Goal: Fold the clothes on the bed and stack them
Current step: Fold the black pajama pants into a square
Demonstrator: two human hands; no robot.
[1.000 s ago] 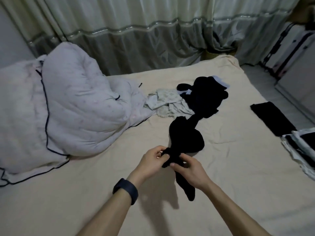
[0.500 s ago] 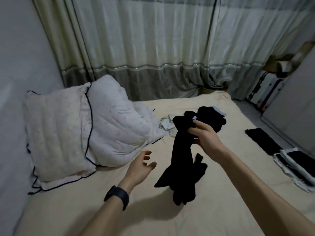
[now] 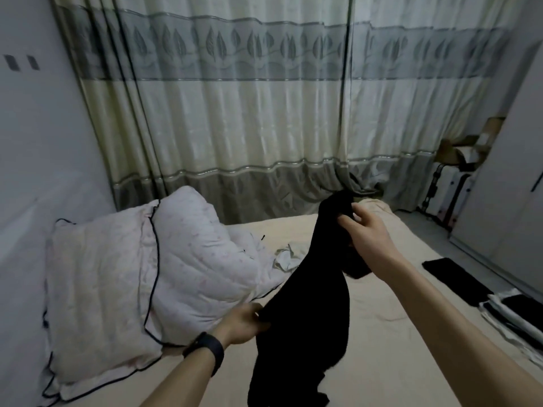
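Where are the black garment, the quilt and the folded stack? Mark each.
black garment [image 3: 314, 301]: head view, hanging middle.
quilt [image 3: 188, 259]: head view, padded middle.
folded stack [image 3: 505, 317]: head view, top layers.

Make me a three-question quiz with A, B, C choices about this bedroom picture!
1. Where is the white quilt? A) on the floor B) heaped on the bed's left side C) under the bed
2. What colour is the held garment? A) red B) yellow C) black
3. How is that garment? A) folded flat B) held up by both hands C) in a drawer
Answers: B, it slumps there on the sheet; C, it looks fully black; B, the right hand holds its top and the left hand grips its side.
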